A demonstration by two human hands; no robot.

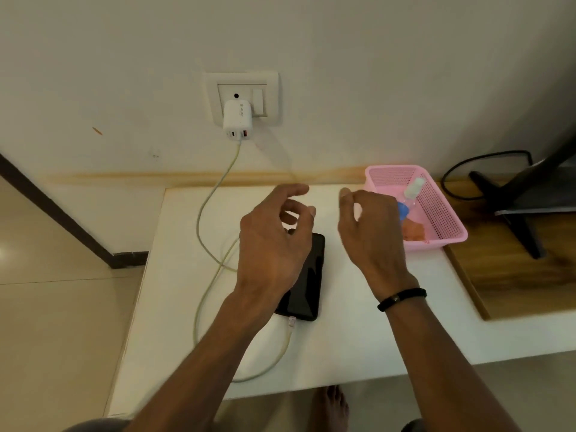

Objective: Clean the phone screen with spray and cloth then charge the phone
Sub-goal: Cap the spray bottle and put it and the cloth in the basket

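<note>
With the pale cable (204,260) plugged into the flat black phone (307,282) mid-counter, charging looks set, and both the left hand (274,244) and right hand (371,232) hover with loosely curled fingers holding nothing, so little remains.

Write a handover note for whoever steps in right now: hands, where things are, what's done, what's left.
Left hand: above the phone, fingers loosely curled, holding nothing.
Right hand: empty, beside the pink basket.
Phone lies screen up on the white table, cable plugged into its near end and into the wall charger.
Spray bottle and cloth are in the basket.
Done: charging connected.
Left: cannot tell whether the wall switch is on.
</note>
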